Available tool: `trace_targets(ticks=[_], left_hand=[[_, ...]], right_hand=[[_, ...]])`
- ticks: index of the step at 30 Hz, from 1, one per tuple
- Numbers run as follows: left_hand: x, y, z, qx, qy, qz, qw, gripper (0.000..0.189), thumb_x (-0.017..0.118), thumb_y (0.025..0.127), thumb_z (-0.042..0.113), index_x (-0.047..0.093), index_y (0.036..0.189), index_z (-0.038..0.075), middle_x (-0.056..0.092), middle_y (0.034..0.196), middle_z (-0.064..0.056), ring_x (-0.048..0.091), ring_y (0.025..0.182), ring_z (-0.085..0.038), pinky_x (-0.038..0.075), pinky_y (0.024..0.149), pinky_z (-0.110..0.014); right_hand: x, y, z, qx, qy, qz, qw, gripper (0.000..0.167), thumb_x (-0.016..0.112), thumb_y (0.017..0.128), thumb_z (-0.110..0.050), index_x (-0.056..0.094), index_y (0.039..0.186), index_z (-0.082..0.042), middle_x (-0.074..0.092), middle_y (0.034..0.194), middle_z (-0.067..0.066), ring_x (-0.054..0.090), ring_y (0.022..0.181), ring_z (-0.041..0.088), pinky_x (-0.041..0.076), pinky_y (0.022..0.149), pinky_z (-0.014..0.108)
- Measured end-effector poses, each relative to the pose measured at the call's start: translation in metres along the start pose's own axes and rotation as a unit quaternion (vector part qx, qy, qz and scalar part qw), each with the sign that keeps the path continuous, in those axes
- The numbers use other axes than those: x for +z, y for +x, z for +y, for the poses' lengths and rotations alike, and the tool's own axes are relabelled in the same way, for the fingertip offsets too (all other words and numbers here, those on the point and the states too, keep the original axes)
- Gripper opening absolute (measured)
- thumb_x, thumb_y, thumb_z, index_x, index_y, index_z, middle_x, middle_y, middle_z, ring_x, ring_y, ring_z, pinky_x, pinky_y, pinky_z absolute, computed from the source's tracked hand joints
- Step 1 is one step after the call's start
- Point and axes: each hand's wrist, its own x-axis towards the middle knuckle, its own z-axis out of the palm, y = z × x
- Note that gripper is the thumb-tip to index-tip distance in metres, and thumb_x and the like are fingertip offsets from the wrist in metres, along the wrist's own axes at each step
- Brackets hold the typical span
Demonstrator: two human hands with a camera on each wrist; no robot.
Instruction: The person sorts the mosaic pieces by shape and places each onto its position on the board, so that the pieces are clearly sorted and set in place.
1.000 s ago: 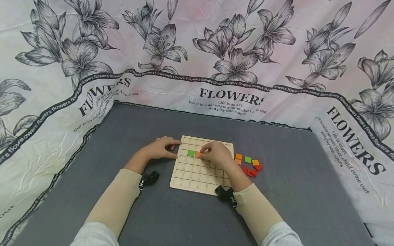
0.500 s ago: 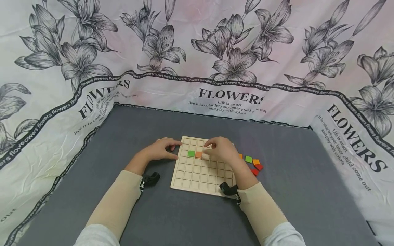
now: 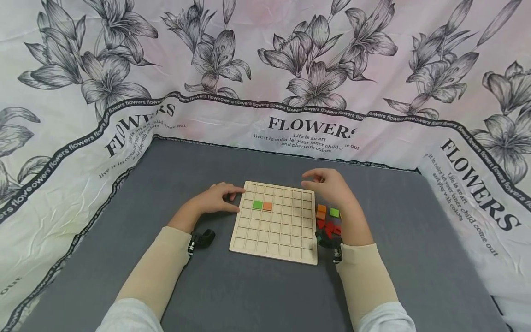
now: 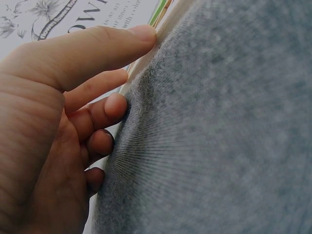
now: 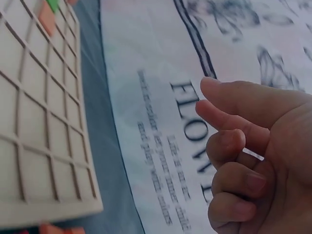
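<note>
A square wooden grid board lies on the grey tabletop. A green tile and an orange tile sit side by side in cells of its upper left part. My left hand rests at the board's left edge, thumb and index fingertips spread apart along the rim. In the left wrist view the other fingers curl loosely below the thumb. My right hand hovers near the board's upper right corner. Nothing is in it; in the right wrist view its thumb and index finger stay apart from any tile.
Right of the board lie orange tiles, a green tile and several red tiles, partly hidden by the right wrist and its black camera mount. A flower-printed cloth walls the table's back and sides.
My right hand has let go of the orange tile, leaving it beside the green one, and has moved right and back off the board. My left hand has stayed in place.
</note>
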Motion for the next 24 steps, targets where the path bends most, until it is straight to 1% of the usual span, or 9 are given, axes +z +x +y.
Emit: trace_targets(ticks=[4, 11, 14, 18, 20, 24], left_hand=[[0.002, 0.000, -0.001, 0.000, -0.002, 0.002, 1.0000, 0.056, 0.084, 0.088, 0.029, 0.064, 0.138, 0.013, 0.049, 0.089, 0.000, 0.039, 0.086, -0.019, 0.022, 0.085, -0.045], [0.002, -0.002, 0.001, -0.003, -0.003, 0.002, 1.0000, 0.056, 0.083, 0.089, 0.030, 0.064, 0.139, 0.012, 0.049, 0.089, 0.000, 0.039, 0.086, -0.019, 0.022, 0.084, -0.045], [0.002, -0.001, -0.001, -0.003, -0.005, 0.002, 1.0000, 0.057, 0.083, 0.089, 0.030, 0.063, 0.140, 0.012, 0.049, 0.090, 0.000, 0.039, 0.086, -0.019, 0.022, 0.084, -0.046], [0.002, 0.000, -0.002, -0.004, -0.005, 0.001, 1.0000, 0.058, 0.083, 0.089, 0.029, 0.063, 0.141, 0.012, 0.049, 0.090, 0.000, 0.039, 0.087, -0.020, 0.022, 0.085, -0.046], [0.001, 0.000, -0.003, -0.003, -0.003, 0.002, 1.0000, 0.058, 0.083, 0.089, 0.029, 0.063, 0.140, 0.012, 0.049, 0.090, 0.000, 0.039, 0.087, -0.020, 0.022, 0.085, -0.046], [0.001, 0.000, -0.001, -0.001, -0.005, 0.004, 1.0000, 0.058, 0.084, 0.088, 0.029, 0.063, 0.140, 0.011, 0.049, 0.089, -0.001, 0.039, 0.086, -0.020, 0.022, 0.085, -0.046]], right_hand=[[-0.014, 0.000, 0.014, 0.020, -0.004, -0.001, 0.9998, 0.037, 0.071, 0.098, -0.034, 0.070, 0.129, -0.015, 0.047, 0.083, 0.007, 0.042, 0.072, 0.025, 0.037, 0.068, 0.041], [-0.032, -0.006, 0.032, 0.039, -0.002, -0.006, 0.9992, 0.042, 0.071, 0.098, -0.032, 0.068, 0.133, -0.009, 0.046, 0.084, 0.007, 0.040, 0.069, 0.022, 0.037, 0.067, 0.039], [-0.037, -0.008, 0.041, 0.054, -0.005, -0.023, 0.9983, 0.043, 0.072, 0.098, -0.030, 0.067, 0.134, -0.007, 0.047, 0.085, 0.008, 0.041, 0.072, 0.024, 0.037, 0.070, 0.040], [-0.039, -0.008, 0.052, 0.071, -0.016, -0.055, 0.9958, 0.044, 0.074, 0.097, -0.029, 0.067, 0.132, -0.003, 0.050, 0.093, 0.009, 0.047, 0.089, 0.028, 0.038, 0.081, 0.045], [-0.039, -0.008, 0.057, 0.080, -0.012, -0.075, 0.9939, 0.042, 0.074, 0.096, -0.027, 0.068, 0.130, -0.002, 0.051, 0.096, 0.011, 0.049, 0.095, 0.030, 0.038, 0.085, 0.047], [-0.036, -0.008, 0.065, 0.090, -0.009, -0.121, 0.9885, 0.039, 0.075, 0.095, -0.023, 0.069, 0.127, -0.002, 0.061, 0.112, 0.014, 0.056, 0.103, 0.031, 0.044, 0.094, 0.050]])
